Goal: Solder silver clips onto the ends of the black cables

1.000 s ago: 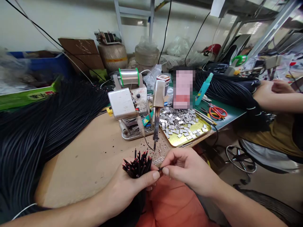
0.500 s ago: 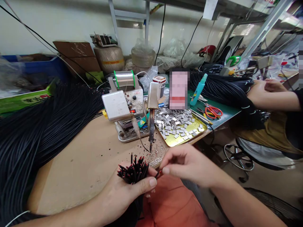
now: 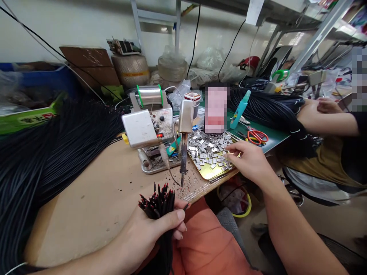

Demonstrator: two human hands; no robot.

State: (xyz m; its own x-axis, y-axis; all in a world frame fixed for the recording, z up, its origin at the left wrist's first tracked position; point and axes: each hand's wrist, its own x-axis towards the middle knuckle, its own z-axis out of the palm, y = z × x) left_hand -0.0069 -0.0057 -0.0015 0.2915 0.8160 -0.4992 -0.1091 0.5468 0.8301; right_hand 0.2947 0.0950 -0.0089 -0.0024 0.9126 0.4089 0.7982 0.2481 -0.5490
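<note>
The left hand is wrapped around a thick bundle of thin black cables with red-flecked ends; the fingers behind it are mostly hidden, and its lower length drops out of sight below the hand. One separate black cable end pokes out just beyond the thumb tip, too small to read clearly.

The right hand has its fingers bent, thumb and forefinger near each other, over small flat silver metal pieces; whether it pinches one, I cannot tell. Beneath these fingers lies a shallow yellow metal tray, its right side covered by the hand.

Ahead of the left hand, a dark-tipped soldering iron points down. Beyond the right hand stands an upright pink panel, pixelated. Left of the left hand, a black cable heap runs off the edge.
</note>
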